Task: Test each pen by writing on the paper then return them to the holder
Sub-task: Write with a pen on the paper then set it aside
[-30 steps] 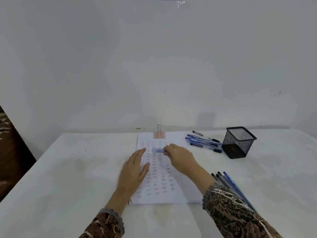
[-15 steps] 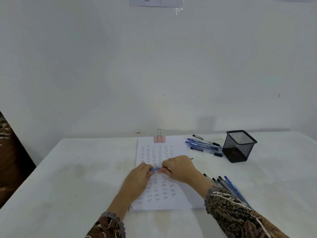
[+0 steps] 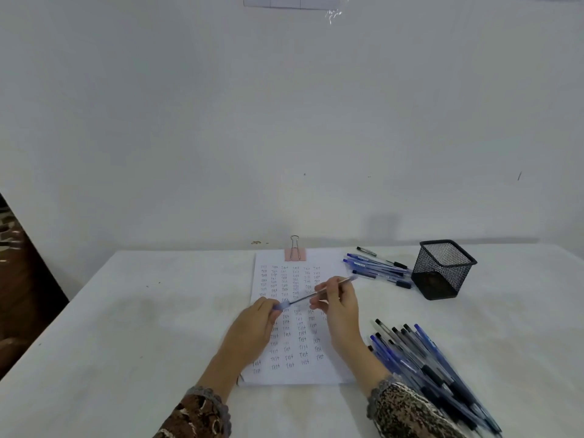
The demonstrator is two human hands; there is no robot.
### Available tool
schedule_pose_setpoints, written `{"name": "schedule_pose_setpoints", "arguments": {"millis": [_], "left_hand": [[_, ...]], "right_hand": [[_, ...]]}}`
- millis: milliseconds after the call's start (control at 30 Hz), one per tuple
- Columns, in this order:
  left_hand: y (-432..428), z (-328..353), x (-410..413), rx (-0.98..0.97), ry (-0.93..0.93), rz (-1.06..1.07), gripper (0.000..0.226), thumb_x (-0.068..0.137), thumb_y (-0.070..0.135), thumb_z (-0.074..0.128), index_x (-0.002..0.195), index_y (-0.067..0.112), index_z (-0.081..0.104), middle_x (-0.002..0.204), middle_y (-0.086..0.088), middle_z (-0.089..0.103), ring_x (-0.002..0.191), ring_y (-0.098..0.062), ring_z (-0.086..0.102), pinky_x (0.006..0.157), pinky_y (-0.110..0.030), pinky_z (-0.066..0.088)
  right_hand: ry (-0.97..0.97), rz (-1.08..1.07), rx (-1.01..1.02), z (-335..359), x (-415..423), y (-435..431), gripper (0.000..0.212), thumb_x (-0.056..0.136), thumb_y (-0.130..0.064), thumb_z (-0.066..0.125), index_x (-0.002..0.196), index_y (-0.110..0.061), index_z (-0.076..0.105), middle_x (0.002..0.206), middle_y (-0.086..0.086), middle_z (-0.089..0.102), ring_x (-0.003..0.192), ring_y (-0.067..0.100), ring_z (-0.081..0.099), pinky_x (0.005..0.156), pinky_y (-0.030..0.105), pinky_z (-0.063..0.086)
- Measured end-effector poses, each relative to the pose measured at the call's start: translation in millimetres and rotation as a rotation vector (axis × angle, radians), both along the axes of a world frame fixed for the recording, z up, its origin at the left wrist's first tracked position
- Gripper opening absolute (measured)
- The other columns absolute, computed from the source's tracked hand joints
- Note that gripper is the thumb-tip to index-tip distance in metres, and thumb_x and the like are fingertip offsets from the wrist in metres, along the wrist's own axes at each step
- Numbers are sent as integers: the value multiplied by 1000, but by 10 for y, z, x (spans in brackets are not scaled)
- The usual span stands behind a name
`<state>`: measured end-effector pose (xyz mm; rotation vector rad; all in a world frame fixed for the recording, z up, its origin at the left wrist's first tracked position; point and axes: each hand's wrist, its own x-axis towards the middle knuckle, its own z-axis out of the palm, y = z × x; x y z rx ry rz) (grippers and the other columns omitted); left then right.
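Looking down from the head camera, I see a white table against a plain wall. A sheet of paper lies at the centre, held at its top edge by a pink binder clip and covered with rows of the small written word "Test".

Both hands hover over the middle of the sheet with one blue pen stretched between them, tilted up to the right. My left grip pinches the pale blue cap at the pen's lower left end with curled fingertips. My right grip is curled round the barrel nearer its far end. I cannot tell whether the cap is seated or just free of the tip.

At the right rear stands the black mesh holder, with no pen showing above its rim and a loose row of pens lying just beside it. A larger pile of pens lies near my right sleeve.

I judge this as the cap step for a single pen, with many pens yet to go in. If it is uncapping, the next move calls for a straight pull apart, then the tip lowered to a bare patch of paper.
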<state>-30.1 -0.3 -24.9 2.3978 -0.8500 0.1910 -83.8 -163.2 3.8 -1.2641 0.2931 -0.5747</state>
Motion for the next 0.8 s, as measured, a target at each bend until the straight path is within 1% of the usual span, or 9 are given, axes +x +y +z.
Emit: {"name": "schedule_pose_setpoints", "arguments": {"millis": [167,200,267,333,467,667,800], "left_hand": [[1,23,-12,19,-9,-19,39,96,41,26,113,19,53,98,13,50,85,-8,53,73,-17,41],[2,23,-12,16,-8,-17,37,96,40,28,114,19,53,99,12,51,86,-8,53,73,-18,41],[9,10,-12,-8,14,-6,32,98,36,31,114,19,53,103,10,55,87,-8,54,76,-20,44],[12,1,-11,-21,18,-1,32,98,37,31,113,19,53,103,9,56,88,-8,55,78,-21,45],[5,0,-2,-14,20,3,31,98,38,30,113,21,51,103,9,55,87,-8,55,77,-21,46],[17,-7,-6,-27,4,-5,32,99,37,31,114,19,53,101,10,55,86,-7,55,76,-19,44],[14,9,-11,-20,-1,-13,31,99,36,32,116,20,52,103,10,54,87,-7,54,76,-17,43]], "right_hand": [[5,58,-16,-23,-8,56,19,98,-14,41,84,-4,50,80,11,59,57,15,59,56,27,52],[-2,53,-4,-18,-16,68,19,98,-13,42,84,-4,50,79,11,59,57,14,60,56,26,52],[-27,-38,67,6,-25,72,20,98,-13,41,83,-4,50,76,9,57,55,12,59,54,25,52],[-45,-111,103,11,-16,56,21,99,-13,40,81,-6,49,73,8,54,52,10,57,51,24,51],[-29,-17,85,-51,-14,72,21,98,-13,41,82,-3,49,72,10,54,53,12,56,52,26,50],[-77,-99,227,-54,-27,68,24,99,-15,39,80,-5,50,71,8,54,51,12,57,51,24,51],[-69,-14,230,-66,-32,75,23,99,-15,40,81,-5,50,72,8,56,52,14,58,51,25,51]]}}
